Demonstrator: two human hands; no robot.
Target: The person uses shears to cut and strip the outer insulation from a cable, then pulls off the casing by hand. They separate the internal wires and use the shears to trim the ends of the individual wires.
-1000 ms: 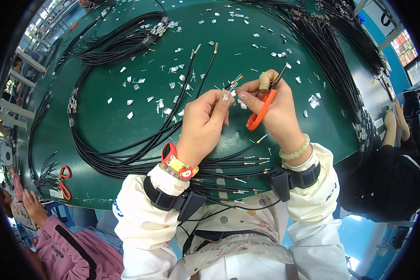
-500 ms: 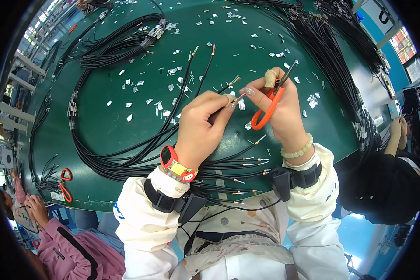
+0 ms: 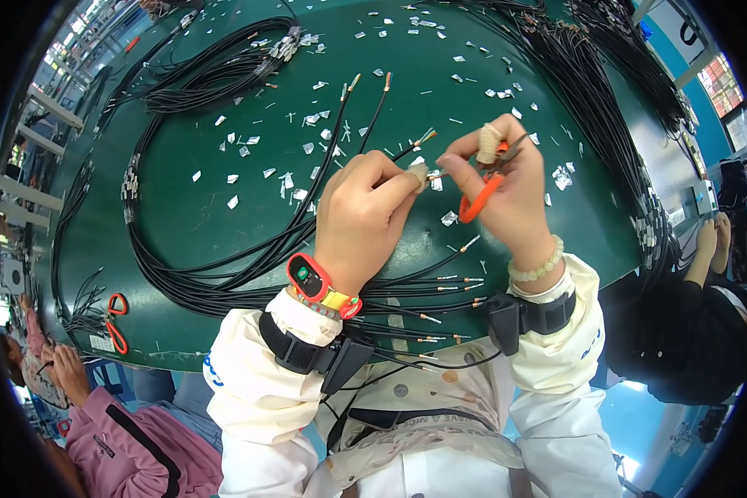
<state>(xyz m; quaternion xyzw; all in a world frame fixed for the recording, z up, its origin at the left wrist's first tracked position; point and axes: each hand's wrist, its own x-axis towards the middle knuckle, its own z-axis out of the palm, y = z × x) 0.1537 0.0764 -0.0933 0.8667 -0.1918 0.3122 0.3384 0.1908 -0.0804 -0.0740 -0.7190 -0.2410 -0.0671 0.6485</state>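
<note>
My left hand (image 3: 361, 214) is closed, with thumb and forefinger pinching the stripped end of a black cable; a short bit of wire (image 3: 436, 175) sticks out past the fingertips. A beige cover wraps the forefinger tip. Just to the right, my right hand (image 3: 510, 187) keeps orange-handled scissors (image 3: 478, 202) in its palm, blades pointing up and away. Its thumb and forefinger are close to the wire tip; whether they touch it I cannot tell. Beyond the left hand lie cable ends with fanned coloured wires (image 3: 426, 138). Several stripped cable ends (image 3: 465, 287) lie nearer me.
Scraps of foil (image 3: 309, 148) litter the green table (image 3: 249, 224). Looped black cables (image 3: 207, 79) lie at the far left, and a thick cable bundle (image 3: 593, 108) runs along the right. Another pair of orange scissors (image 3: 117, 324) lies front left. Co-workers sit on both sides.
The scissors have turned in my right hand, so their blades show less and sit lower. My left hand has rolled slightly, hiding more of the cable end. Both hands remain close together.
</note>
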